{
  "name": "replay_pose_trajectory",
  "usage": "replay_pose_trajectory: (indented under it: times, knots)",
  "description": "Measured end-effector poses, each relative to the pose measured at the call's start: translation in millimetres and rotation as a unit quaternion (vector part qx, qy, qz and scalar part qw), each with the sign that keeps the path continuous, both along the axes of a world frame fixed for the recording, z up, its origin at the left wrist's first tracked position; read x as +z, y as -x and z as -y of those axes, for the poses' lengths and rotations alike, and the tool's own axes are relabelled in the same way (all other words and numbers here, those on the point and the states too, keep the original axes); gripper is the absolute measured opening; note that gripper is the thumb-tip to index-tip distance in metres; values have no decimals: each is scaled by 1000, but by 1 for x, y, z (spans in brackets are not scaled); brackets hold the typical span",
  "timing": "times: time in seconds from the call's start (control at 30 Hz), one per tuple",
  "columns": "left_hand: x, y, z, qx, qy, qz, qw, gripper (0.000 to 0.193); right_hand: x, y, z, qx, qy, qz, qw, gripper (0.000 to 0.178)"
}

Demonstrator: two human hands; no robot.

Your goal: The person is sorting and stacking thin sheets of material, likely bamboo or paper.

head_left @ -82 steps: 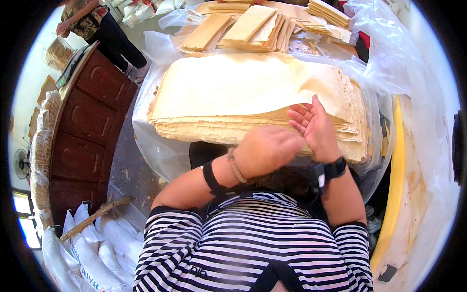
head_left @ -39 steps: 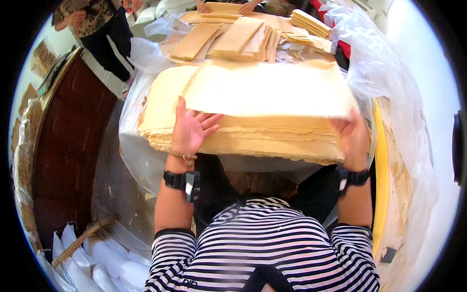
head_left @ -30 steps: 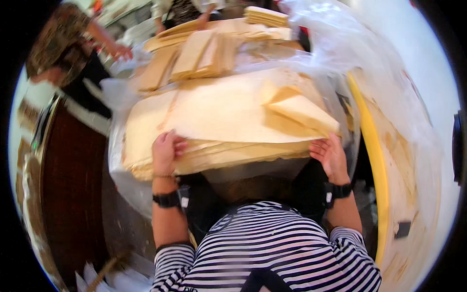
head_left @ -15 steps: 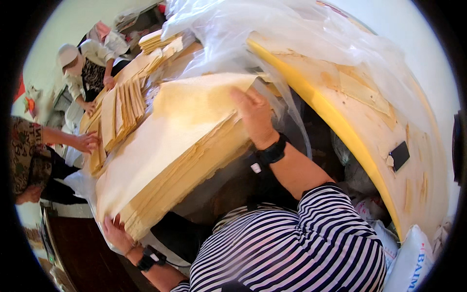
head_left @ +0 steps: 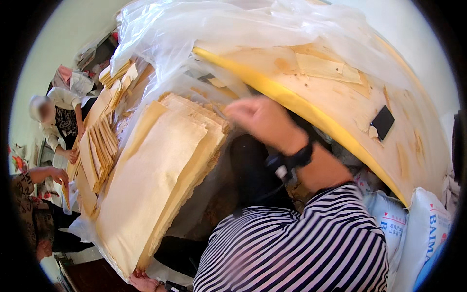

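A thick stack of thin tan sheets [head_left: 151,160] lies slanting in front of me on clear plastic film. The top sheets are offset from those under them, so uneven, ragged edges show along the right side. At the near corner my left hand [head_left: 142,282] has its fingers closed on the sheets' edge; the rest of it runs toward the lower rim. My right hand [head_left: 265,121] is raised just beyond the far right corner, apart from the top sheet. Motion blurs its bent fingers, and I cannot make out anything in them.
Left of the stack lie bundles of narrow folded tan pieces [head_left: 99,155], with two other people working there. One person's hand [head_left: 58,176] holds a tan strip. A yellow-edged board [head_left: 301,104] curves along the right, carrying a black phone [head_left: 383,122]. White sacks [head_left: 428,228] stand lower right.
My right hand has come off the top sheet's far edge, and that sheet now lies flatter. My left hand stays at the near corner. The view has shifted. Another person's hand has lifted a strip.
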State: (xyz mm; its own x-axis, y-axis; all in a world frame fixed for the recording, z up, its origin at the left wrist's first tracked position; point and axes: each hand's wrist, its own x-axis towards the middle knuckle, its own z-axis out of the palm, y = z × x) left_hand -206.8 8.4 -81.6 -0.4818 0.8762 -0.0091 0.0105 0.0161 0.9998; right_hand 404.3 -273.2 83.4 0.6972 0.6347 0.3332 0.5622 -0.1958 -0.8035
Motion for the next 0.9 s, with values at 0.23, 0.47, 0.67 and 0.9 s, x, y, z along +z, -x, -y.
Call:
replay_pose_trajectory:
  times: [0.23,0.47,0.67,0.9]
  knots:
    - [22,-1,17,93,-130,-111,981,37,17,-223,194,-191,342,158,906,93]
    - [30,-36,15,14,-63,-49,997,40,24,-234,195,-245,473,113,839,104]
    - [54,-84,38,6,-58,-99,993,38,24,-229,189,-193,377,70,903,80]
    - [68,-103,41,-69,-85,-60,992,32,26,-226,187,-161,380,109,904,61]
